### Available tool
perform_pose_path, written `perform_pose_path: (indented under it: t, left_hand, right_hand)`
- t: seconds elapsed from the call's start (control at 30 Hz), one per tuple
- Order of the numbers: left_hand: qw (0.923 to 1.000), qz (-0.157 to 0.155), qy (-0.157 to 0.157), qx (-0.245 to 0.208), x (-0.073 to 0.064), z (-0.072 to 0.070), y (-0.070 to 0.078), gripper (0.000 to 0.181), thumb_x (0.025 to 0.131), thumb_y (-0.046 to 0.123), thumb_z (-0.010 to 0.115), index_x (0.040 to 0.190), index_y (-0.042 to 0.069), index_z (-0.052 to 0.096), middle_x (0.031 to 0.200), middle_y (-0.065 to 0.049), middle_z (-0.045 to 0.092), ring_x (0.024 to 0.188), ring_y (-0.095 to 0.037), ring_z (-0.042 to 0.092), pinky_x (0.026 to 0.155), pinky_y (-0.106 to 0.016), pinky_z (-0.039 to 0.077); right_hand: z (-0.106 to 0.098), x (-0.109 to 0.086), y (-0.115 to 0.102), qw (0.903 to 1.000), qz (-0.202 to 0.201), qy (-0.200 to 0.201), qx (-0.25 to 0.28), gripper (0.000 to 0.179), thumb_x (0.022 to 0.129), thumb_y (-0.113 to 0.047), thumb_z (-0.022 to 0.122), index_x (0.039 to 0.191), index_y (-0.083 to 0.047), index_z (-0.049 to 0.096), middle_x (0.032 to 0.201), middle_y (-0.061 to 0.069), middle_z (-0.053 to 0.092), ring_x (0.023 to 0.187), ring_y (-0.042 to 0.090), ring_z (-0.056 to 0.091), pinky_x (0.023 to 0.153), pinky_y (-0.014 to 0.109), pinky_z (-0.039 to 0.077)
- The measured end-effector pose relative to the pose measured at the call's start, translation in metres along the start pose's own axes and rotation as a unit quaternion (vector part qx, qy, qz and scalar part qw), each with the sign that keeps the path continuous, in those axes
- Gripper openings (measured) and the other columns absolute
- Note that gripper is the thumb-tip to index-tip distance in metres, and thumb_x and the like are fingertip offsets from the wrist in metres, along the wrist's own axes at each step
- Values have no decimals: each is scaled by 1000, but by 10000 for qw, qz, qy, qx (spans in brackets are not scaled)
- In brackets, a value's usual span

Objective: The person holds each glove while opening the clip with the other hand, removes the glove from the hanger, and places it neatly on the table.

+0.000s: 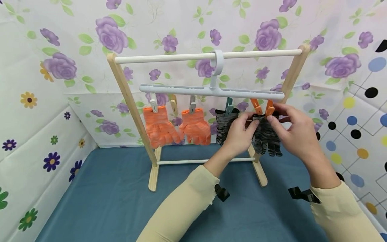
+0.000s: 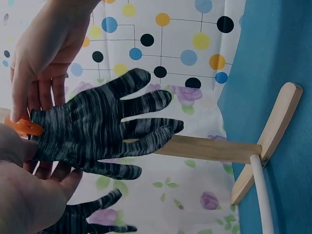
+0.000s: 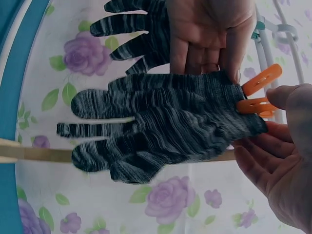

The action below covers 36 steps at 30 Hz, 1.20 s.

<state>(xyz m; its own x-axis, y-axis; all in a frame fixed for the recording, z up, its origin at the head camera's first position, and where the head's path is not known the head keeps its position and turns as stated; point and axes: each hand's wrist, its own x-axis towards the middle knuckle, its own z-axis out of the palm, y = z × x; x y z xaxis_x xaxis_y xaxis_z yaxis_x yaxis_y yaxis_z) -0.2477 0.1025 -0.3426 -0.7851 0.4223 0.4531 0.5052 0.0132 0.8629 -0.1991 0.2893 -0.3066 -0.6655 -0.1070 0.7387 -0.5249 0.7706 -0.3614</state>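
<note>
A black-and-grey knit glove [image 1: 266, 136] hangs at the right end of a white hanger [image 1: 181, 90], fingers down. Two orange clothespins [image 3: 256, 106] are at its cuff. With thumb in front and fingers behind, my left hand [image 1: 240, 136] pinches the cuff's left side. My right hand [image 1: 297, 131] has its thumb against the right-hand clothespin and its fingers behind the cuff, pinching there. Partly behind my left hand, a second black-and-grey glove [image 1: 223, 124] hangs from green clothespins [image 1: 229, 107]. Two orange gloves [image 1: 158, 127] hang farther left.
The hanger hooks over the white top bar [image 1: 169, 58] of a wooden-legged rack [image 1: 130, 104]. Pale clothespins [image 1: 153, 102] hold the orange gloves; a beige clothespin [image 1: 173, 105] hangs between them. Blue cloth [image 1: 115, 195] covers the surface below, with patterned sheets [image 1: 187, 20] around.
</note>
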Motion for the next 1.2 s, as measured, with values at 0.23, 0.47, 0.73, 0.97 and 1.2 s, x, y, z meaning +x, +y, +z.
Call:
perform_pose_path:
  t: [0.23,0.47,0.73,0.97,1.2]
  left_hand:
    - [9999,-27,-70,-117,-2,1,2,26,114,17,54,130,1,66,109,-10,69,87,-11,63,69,-22,48]
    - [9996,-46,-200,-181,-7,2,-3,23,114,19,53,121,2,66,91,-3,60,73,-10,51,66,-23,43]
    - [9990,-41,-250,-369,-12,4,-5,20,113,22,57,110,5,67,89,-2,63,75,-9,53,69,-22,43]
    - [9995,43,-153,-279,-14,3,-7,20,112,22,59,101,7,66,78,-2,59,69,-10,49,65,-22,41]
    - [9996,-29,7,-290,-15,1,-7,18,111,20,62,112,4,69,97,-2,73,79,-7,58,71,-20,47]
  right_hand:
    - [-3,3,-6,9930,670,-236,941,35,106,-17,70,137,-1,69,115,18,73,96,4,66,83,8,47]
    - [-5,3,-12,9776,1076,-472,1748,30,110,-19,62,131,2,70,115,9,75,101,10,70,86,14,53]
    - [-4,4,-17,9682,1320,-495,2067,30,111,-23,61,128,-1,72,114,6,77,110,12,70,92,16,53]
    - [-3,3,-18,9641,1427,-474,2189,31,111,-24,62,131,-2,70,116,4,79,114,9,70,97,16,51]
    - [-1,2,-20,9522,1674,-271,2540,34,108,-24,67,131,2,70,117,4,79,111,12,72,96,17,52]
